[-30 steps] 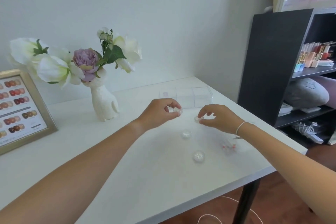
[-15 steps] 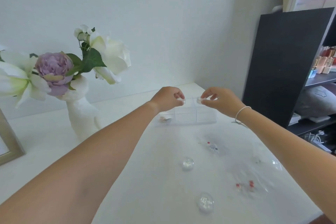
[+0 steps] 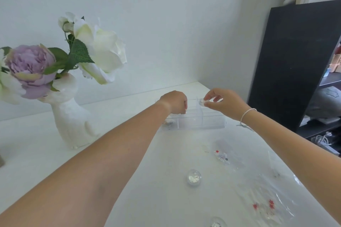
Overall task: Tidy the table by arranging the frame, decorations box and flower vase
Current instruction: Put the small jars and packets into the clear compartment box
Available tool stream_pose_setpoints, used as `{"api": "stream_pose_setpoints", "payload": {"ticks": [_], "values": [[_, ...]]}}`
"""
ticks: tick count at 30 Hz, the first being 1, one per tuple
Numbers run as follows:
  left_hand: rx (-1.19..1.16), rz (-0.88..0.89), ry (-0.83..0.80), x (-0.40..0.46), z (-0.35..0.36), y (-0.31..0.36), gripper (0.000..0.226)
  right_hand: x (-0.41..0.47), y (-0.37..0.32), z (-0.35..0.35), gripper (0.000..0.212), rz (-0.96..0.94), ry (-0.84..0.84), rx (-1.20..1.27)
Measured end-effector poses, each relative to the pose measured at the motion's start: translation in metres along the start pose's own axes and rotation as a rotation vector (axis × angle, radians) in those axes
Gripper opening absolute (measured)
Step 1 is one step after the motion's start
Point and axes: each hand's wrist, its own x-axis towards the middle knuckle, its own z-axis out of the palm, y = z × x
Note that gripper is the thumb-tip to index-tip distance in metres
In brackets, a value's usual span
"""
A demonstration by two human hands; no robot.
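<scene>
A clear decorations box with several compartments lies at the back of the white table. My left hand reaches down into its middle compartments, fingers curled; what they hold is hidden. My right hand hovers over the box's right part, pinching a small clear round pot. The white vase with white and purple flowers stands at the left. Only a sliver of the frame shows at the left edge.
Loose on the table in front lie two small glitter pots and clear bags of red and white decorations. A black shelf unit stands right of the table. The wall runs behind.
Both hands have carried small pots from the table's middle to the box. My left hand has dipped into a compartment. The view has moved closer, and the frame has slid almost out of sight.
</scene>
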Motion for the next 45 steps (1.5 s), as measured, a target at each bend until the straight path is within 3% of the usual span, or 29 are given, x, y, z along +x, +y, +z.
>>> {"api": "stream_pose_setpoints", "payload": {"ticks": [5, 15, 21, 26, 45], "values": [[0.013, -0.013, -0.005, 0.002, 0.000, 0.000, 0.021, 0.003, -0.001, 0.003, 0.007, 0.002, 0.005, 0.015], [-0.383, 0.055, 0.186, -0.035, -0.006, -0.034, 0.022, 0.021, -0.012, 0.014, 0.012, 0.006, -0.016, -0.021], [-0.547, -0.004, 0.275, -0.063, 0.003, -0.063, 0.029, 0.032, -0.018, 0.026, 0.009, 0.002, -0.105, -0.221], [-0.584, -0.040, 0.223, -0.073, 0.012, -0.074, 0.041, 0.038, -0.023, 0.034, 0.001, 0.038, -0.143, -0.378], [-0.641, -0.014, 0.218, -0.077, 0.025, -0.083, 0.048, 0.056, -0.029, 0.053, 0.018, 0.024, -0.253, -0.968]]}}
